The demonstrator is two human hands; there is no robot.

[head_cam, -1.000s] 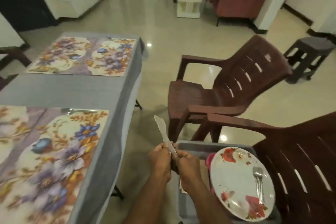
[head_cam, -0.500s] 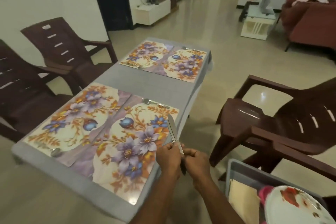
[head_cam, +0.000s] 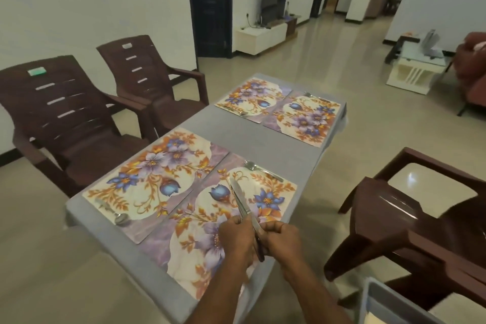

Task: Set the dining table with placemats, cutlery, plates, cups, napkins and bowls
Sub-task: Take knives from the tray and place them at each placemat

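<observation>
Left hand (head_cam: pixel 238 234) and right hand (head_cam: pixel 280 239) grip knives (head_cam: pixel 240 201) over a placemat (head_cam: pixel 210 239).

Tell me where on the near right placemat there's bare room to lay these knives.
The near right placemat is bare from its middle to its right edge, below the spoon lying along its far edge. The near end is crowded: left hand and right hand both grip the knives over it.

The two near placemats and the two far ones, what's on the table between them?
Nothing: in the head view, only bare grey tablecloth shows between the near placemats and the far placemats.
</observation>
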